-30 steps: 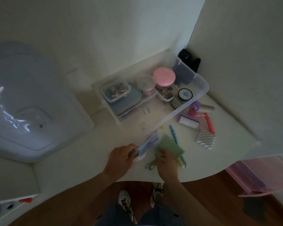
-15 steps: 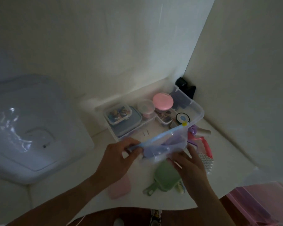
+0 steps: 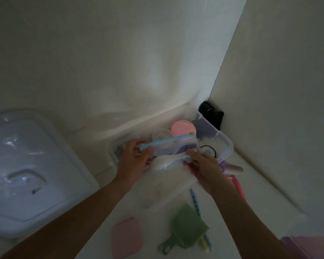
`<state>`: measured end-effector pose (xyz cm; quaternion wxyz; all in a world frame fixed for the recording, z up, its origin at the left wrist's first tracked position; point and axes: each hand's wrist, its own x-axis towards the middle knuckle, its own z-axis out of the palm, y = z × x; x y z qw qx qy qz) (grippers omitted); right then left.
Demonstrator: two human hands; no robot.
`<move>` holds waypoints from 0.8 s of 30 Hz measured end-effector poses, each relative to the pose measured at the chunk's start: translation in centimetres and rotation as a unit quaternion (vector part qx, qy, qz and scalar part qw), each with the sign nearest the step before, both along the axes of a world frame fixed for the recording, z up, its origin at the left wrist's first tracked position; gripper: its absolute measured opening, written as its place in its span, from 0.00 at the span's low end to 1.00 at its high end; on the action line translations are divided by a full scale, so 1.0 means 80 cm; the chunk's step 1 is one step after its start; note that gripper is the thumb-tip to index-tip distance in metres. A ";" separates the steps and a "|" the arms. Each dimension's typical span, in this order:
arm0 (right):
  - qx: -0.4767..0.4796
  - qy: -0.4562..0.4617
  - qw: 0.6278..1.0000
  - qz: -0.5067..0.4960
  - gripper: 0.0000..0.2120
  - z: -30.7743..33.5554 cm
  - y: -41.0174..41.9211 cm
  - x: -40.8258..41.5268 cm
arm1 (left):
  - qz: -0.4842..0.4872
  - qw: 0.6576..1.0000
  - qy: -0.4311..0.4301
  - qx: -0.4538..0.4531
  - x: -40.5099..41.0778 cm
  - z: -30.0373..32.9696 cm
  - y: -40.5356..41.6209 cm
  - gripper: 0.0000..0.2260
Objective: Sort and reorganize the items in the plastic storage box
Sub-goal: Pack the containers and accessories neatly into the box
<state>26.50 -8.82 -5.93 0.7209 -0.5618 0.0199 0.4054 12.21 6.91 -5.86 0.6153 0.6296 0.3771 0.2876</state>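
**A:** Where is the box, and what are the hands doing?

**B:** The clear plastic storage box sits right of centre, pushed into the corner of two pale walls. Over it, the left hand pinches the left end of a clear zip pouch with a pale blue seal strip. The right hand grips the pouch's lower right corner, fingers curled.

**A:** What is inside the box?

**B:** A round pink lid and a clear round cup show behind the pouch; a black-rimmed round tin lies to the right.

**A:** Any writing to read?

**B:** None can be made out; the scene is dim and blurred.

**A:** And outside the box?

**B:** In the lower centre, on the white surface, lie a pink square pad, a green dustpan-shaped scoop and a blue comb. A large translucent box lid fills the left.
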 end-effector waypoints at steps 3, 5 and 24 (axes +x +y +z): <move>-0.018 -0.002 0.999 -0.051 0.03 -0.015 0.036 0.046 | 0.008 1.000 0.015 0.018 0.041 -0.006 0.009 0.17; -0.037 -0.036 0.997 -0.063 0.02 -0.023 0.060 0.080 | -0.033 0.996 0.051 0.067 0.067 -0.013 0.020 0.16; -0.351 -0.631 0.617 0.314 0.30 -0.087 0.092 0.159 | -0.252 0.744 0.360 0.503 0.166 -0.119 0.061 0.26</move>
